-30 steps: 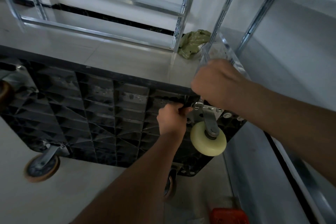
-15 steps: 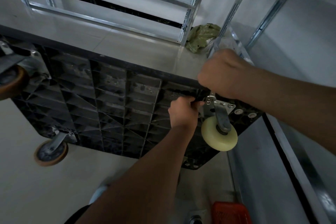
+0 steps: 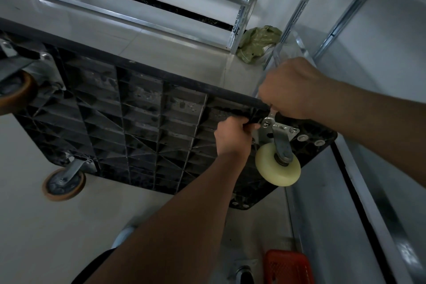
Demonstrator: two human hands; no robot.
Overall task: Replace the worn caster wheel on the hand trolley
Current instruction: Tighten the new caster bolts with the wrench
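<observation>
While both hands (image 3: pixel 232 138) (image 3: pixel 291 90) grip tools | cream caster wheel (image 3: pixel 277 169) just below, between them

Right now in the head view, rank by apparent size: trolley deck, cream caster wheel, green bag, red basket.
1. trolley deck
2. red basket, cut off by the frame
3. green bag and cream caster wheel look alike; the bag is farther away, so unranked.
</observation>
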